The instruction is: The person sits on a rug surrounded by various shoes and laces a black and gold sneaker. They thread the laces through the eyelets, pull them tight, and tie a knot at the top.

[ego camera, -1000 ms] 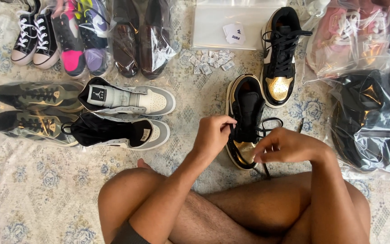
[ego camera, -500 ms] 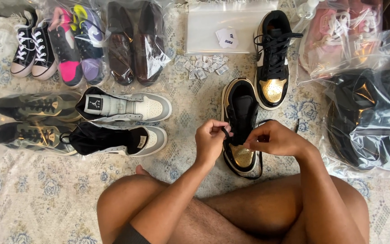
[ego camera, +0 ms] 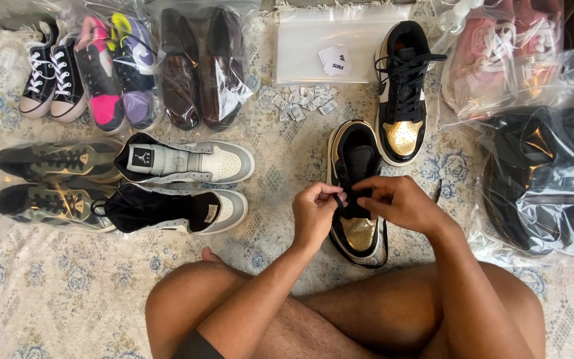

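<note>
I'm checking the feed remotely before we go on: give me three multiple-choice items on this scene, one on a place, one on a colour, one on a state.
1. Where does the shoe being handled lie?
A. On the rug in front of the crossed legs
B. Inside a plastic bag
C. On the person's lap

2. What colour is its toe cap?
A. Pink
B. Gold
C. White

3. What are the left hand and right hand doing?
A. Resting on the knees
B. Holding a bag open
C. Pinching the black lace over the shoe

Answers:
1 A, it sits on the patterned rug, unbagged.
2 B, the toe shines gold below the hands.
3 C, both sets of fingers meet at the lace.
</note>
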